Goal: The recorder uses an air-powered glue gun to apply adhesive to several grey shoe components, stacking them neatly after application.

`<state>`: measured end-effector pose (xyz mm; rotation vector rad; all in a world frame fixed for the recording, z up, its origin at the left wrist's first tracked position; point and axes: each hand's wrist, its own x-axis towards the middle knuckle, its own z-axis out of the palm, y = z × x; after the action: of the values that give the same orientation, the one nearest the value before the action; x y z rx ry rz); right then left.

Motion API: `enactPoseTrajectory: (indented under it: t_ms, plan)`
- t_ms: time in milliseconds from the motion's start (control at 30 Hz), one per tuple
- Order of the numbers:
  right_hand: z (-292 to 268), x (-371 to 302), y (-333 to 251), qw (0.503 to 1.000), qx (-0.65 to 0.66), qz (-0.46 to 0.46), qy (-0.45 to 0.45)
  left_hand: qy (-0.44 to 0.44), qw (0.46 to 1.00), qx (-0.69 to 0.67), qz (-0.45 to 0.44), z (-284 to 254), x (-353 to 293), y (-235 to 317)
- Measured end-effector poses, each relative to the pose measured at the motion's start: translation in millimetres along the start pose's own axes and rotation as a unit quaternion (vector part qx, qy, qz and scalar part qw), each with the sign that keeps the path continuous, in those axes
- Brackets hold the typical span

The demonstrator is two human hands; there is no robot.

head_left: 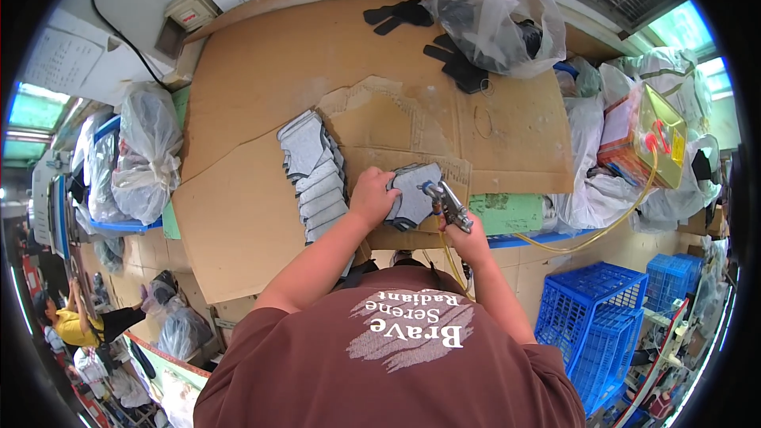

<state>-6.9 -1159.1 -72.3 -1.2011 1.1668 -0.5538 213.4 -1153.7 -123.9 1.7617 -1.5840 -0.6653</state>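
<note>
In my right hand [469, 241] is a metal spray gun [452, 208], fingers closed round its handle, with a yellow hose [449, 257] running down from it. The gun's nozzle is close over a small stack of grey cut pieces [412, 188] with dark edges. My left hand [374, 196] grips the left edge of that stack, fingertips partly hidden. Just left of it, a long overlapping row of similar grey cut pieces [315, 178] lies fanned out on the cardboard [238, 214] covering the table.
At the table's far right, black cut pieces [464, 67] lie beside a clear plastic bag [507, 28]. A yellow-and-red can [670, 139] with a hose stands to the right among bags. Blue crates [590, 301] are on the floor at right. Bagged goods [147, 154] sit left; a person [75, 325] is beyond.
</note>
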Motion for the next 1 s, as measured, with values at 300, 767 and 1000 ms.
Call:
enactPoseTrajectory:
  t_ms: [300, 767, 1000]
  plan:
    - [-12.7, -2.8, -3.1, 0.998, 0.005, -0.012, 0.054, 0.011, 0.999, 0.035, 0.017, 1.2, 2.9, 6.1]
    - [-6.0, -7.2, -6.7, 0.999, 0.000, 0.012, -0.049, 0.143, 0.874, -0.351, -0.304, -76.4, 5.8, -41.8]
    - [1.2, -2.8, -7.7, 0.998, -0.013, -0.003, -0.068, 0.225, 0.857, -0.308, -0.347, -129.4, 4.2, -119.0]
